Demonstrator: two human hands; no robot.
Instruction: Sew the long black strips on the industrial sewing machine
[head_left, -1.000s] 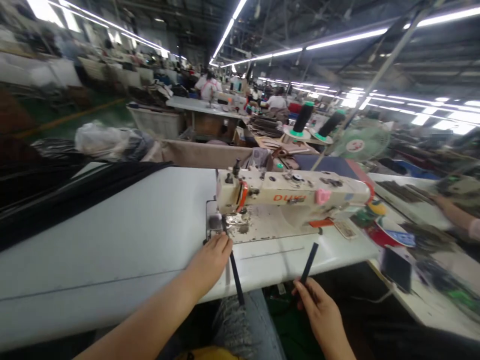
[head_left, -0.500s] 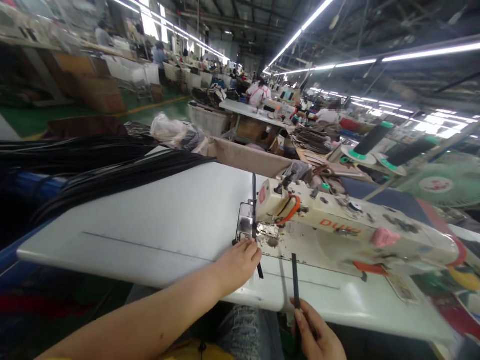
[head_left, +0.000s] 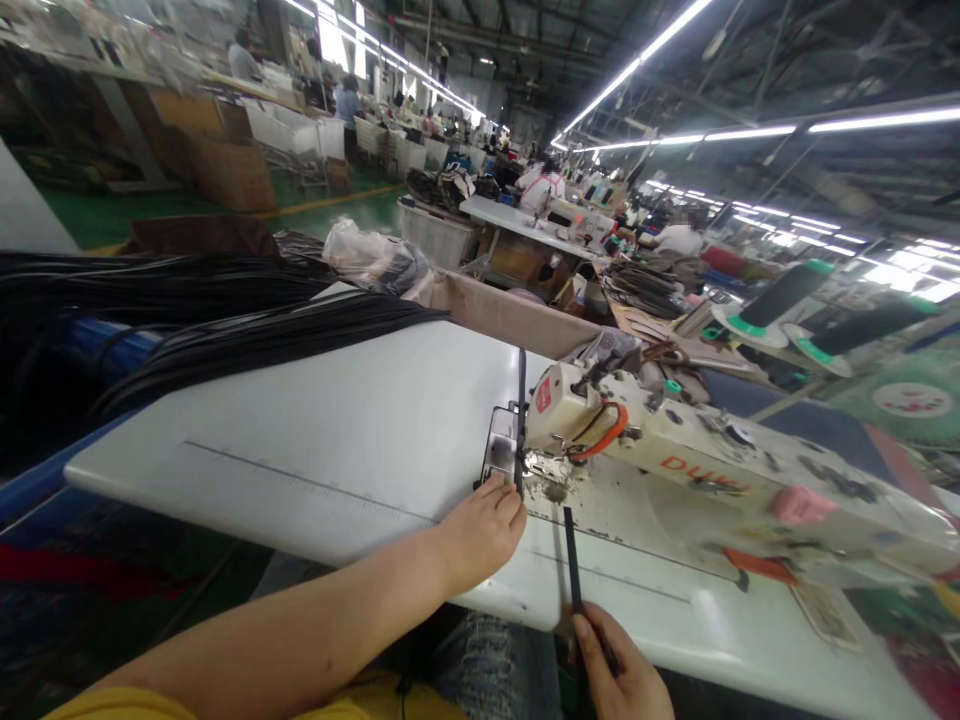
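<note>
A narrow black strap (head_left: pixel 521 385) runs lengthwise past the needle area of a white sewing machine (head_left: pixel 645 450). At its near end is my left hand (head_left: pixel 487 530), fingers bent and pressed together over the strap beside the metal plate (head_left: pixel 501 452). What lies under those fingers is hidden. My right hand (head_left: pixel 622 665), at the table's front edge, pinches a second black strap (head_left: pixel 572 550) between thumb and fingers. The free end of this one points up toward the machine, just right of my left hand. Its lower part drops below the table edge.
A bundle of long black straps (head_left: pixel 300 345) lies across the left of the white table (head_left: pixel 337 420). Behind the table stands a fabric-lined bin (head_left: pixel 517 310). Black thread cones (head_left: pixel 784 295) and a fan (head_left: pixel 900 400) are at right. Other people work farther back.
My right hand has brought the second strap leftward, nearer my left hand. The strap tail that stuck out below my left hand no longer shows. The camera view has shifted slightly.
</note>
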